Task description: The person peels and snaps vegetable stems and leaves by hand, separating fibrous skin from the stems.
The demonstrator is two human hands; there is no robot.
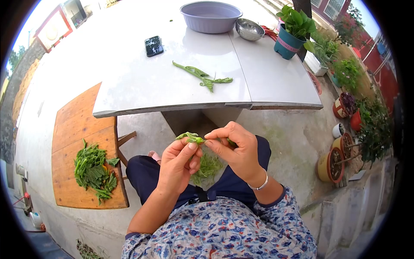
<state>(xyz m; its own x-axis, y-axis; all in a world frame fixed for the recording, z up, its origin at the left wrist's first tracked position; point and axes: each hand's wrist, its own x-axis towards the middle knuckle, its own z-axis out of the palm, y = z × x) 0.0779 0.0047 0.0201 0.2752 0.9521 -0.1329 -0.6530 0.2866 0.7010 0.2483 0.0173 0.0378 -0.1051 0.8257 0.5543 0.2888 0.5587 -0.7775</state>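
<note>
Above my lap, my left hand [177, 164] pinches a short leafy green shoot [189, 137] between thumb and fingertips. My right hand [238, 151], a silver bangle at its wrist, is closed with thumb and forefinger at the shoot's right end. Something green [231, 142] also shows inside its curled fingers; its shape is mostly hidden. On the white table [142, 93] ahead lies a longer green vine shoot [200, 77] with curled leaves. Below my hands, between my knees, thin green strips [209, 167] lie in a heap, partly covered by my left hand.
A wooden table [64, 142] at left bears a pile of leafy greens [92, 168]. The white table also holds a phone [153, 46], a grey-purple basin [211, 19], a metal bowl [250, 30] and a potted plant [288, 41]. Flowerpots [330, 166] line the right.
</note>
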